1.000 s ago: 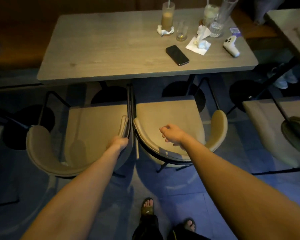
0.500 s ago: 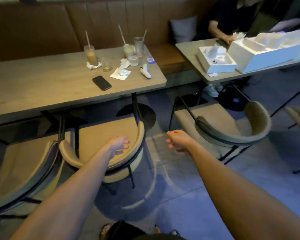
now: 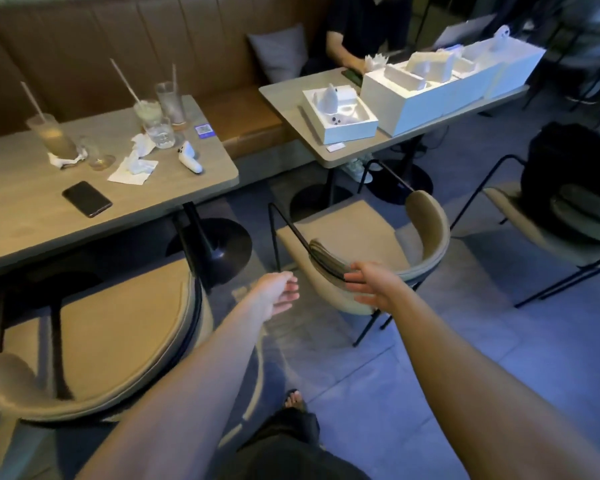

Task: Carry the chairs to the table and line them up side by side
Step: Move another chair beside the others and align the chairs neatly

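Far left and near, a tan cushioned chair with a curved padded back and thin black metal frame [image 3: 94, 344] sits tucked up against the long grey wooden table [image 3: 21, 209], seat partly under the edge. That one looks placed. On the table top: tall glasses with straws [image 3: 51, 135], crumpled white napkins [image 3: 136, 164], a flat black phone [image 3: 87, 198] and a small white controller [image 3: 189, 156].

Moving right, the left hand [image 3: 279, 294] hangs in the air over the blue-grey tiled floor [image 3: 378, 393], fingers loosely curled, palm open, gripping nothing. It sits in the gap between the tucked chair and the next one.

Next, the right hand [image 3: 374, 285], fingers spread and extended, right at the near curve of the backrest of a second tan chair with black legs [image 3: 357, 237]. Touching or just short of it? Hard to call, but it is not closed around anything.

That second chair stands off on its own, between the long table and the smaller grey table carrying white open boxes [image 3: 340, 116], well apart from the tucked chair. Further right, a third tan chair with a dark bag on it [image 3: 575, 202].

So, my read: one chair visibly lined up, this one about to be taken, the carry and the side-by-side placement yet to do.
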`<state>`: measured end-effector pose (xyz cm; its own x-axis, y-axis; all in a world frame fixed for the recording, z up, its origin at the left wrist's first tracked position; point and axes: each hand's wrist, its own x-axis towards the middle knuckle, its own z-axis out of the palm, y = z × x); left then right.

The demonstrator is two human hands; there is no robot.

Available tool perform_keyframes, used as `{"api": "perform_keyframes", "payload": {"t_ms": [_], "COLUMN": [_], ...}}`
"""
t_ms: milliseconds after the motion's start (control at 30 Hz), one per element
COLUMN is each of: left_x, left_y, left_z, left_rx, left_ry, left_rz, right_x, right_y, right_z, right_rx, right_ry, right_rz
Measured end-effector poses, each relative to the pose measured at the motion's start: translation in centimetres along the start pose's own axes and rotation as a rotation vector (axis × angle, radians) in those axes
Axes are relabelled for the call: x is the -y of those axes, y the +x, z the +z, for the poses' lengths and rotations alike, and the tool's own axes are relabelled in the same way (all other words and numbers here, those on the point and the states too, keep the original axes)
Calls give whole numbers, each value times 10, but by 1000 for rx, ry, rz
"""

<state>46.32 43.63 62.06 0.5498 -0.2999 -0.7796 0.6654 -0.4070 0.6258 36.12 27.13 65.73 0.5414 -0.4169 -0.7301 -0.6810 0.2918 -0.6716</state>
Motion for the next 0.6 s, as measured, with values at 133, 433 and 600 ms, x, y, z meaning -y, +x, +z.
{"api": "perform_keyframes", "payload": {"t_ms": [133, 433, 600], "left_x": [-21, -40, -53], "left_y": [23, 59, 73], "left_z": [51, 124, 164], "left_rx": [40, -17, -163], "left_ry": [2, -18, -160], "left_rz": [-52, -165, -265], "right_x": [10, 16, 13], "right_y": [28, 85, 154], "right_z": [-38, -125, -182], "right_rx": [-80, -271, -258], "right_ry": [82, 217, 246], "right_rz": [44, 173, 231]}}
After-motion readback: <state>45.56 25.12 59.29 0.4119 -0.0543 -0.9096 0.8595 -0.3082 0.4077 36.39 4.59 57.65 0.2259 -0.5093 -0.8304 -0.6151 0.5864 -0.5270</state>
